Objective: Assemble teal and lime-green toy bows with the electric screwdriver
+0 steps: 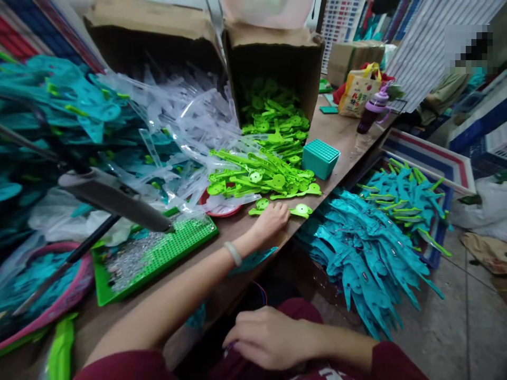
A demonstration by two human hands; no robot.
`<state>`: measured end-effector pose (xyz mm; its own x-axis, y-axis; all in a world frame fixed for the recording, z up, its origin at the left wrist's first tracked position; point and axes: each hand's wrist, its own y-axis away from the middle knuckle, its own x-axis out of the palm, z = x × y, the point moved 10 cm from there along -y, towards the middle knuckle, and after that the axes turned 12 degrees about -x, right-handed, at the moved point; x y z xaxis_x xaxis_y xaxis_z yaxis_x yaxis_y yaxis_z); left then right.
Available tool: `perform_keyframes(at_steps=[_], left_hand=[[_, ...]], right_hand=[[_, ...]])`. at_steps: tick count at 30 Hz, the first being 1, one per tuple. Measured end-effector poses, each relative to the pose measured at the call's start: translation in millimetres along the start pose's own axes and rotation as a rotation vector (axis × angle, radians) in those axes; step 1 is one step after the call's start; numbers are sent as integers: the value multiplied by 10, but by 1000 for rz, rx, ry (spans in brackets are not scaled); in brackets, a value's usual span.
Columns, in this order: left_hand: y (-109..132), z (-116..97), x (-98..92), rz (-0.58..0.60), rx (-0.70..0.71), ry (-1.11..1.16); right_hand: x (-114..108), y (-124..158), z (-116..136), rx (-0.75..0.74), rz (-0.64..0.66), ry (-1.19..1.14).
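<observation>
At the table edge, below and left of the teal block [320,158]: our left hand [272,220] lies palm down on the table [336,132], fingers on a loose green part [301,210].
Left grip: fingers together, lightly curled over the part. We cannot tell whether anything is pinched under them.
Right hand [269,338]: well below the block, resting in the lap. The grip is loosely curled with a bluish scrap at the fingertips, and we cannot tell if it is held.
Green heap [257,177]: just left of the block, spilling from the tipped cardboard box [277,53] behind it. The arms and discs are tangled together.
Loose singles: a few lie apart from the heap, below the block, right at the table's lip.
Teal pile [364,253]: below and right of the block, off the table and lower down.
Green peg tray [158,253]: far left of the block, well clear of the reaching hand.
Pick advice (our judgement): take a loose single rather than tug at the tangle, and pinch it by the round disc end, where the plastic looks broadest.
Lift advice (our judgement): raise it straight up before drawing it in. A sideways sweep could push its neighbours off the lip into the teal pile.
Wrist advice (our judgement): keep the forearm low and off the heap so nothing drags along.
</observation>
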<state>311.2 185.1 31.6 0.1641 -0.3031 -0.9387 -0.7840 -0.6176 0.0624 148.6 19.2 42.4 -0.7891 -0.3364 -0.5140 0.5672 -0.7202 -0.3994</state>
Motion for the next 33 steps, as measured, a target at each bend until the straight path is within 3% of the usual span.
perform_keyframes(at_steps=[2, 6, 8, 10, 12, 14, 16, 18, 20, 23, 24, 28, 30, 31, 33], left_hand=[[-4, 138, -75, -11, -63, 42], [204, 434, -546, 49, -169, 202], [448, 515, -699, 163, -184, 306], [799, 570, -626, 405, -251, 547], [1223, 569, -414, 700, -388, 905], [1597, 539, -240, 927, -521, 1226], [1834, 593, -171, 1008, -587, 1381], [1974, 683, -178, 990, -595, 1494], [2017, 822, -221, 796, -598, 1593], [2041, 1092, -327, 193, -574, 1566], [2084, 1136, -376, -17, -541, 1488], [2372, 1081, -443, -542, -457, 1268], [2587, 1211, -420, -727, -532, 1449], [2685, 1296, -373, -763, -593, 1593], [2833, 1403, -264, -700, -714, 1867]], right_hand=[[-276, 82, -194, 106, -279, -84], [-794, 402, -783, 395, -886, -358], [-1039, 547, -983, 442, -1170, -469], [-1281, 647, -1050, 399, -1397, -489], [-1417, 623, -1054, 363, -1445, -448], [-1423, 467, -1037, 379, -1313, -330], [-1357, 245, -961, 372, -1106, -102], [-1275, 79, -844, 333, -990, 123], [-1226, 47, -753, 320, -1042, 225], [-1102, 50, -729, 368, -1191, 153], [-1023, -16, -740, 379, -1181, 103], [-652, -488, -717, 319, -944, -78], [-592, -578, -684, 291, -941, -224], [-585, -587, -690, 307, -950, -335], [-538, -644, -704, 388, -853, -568]])
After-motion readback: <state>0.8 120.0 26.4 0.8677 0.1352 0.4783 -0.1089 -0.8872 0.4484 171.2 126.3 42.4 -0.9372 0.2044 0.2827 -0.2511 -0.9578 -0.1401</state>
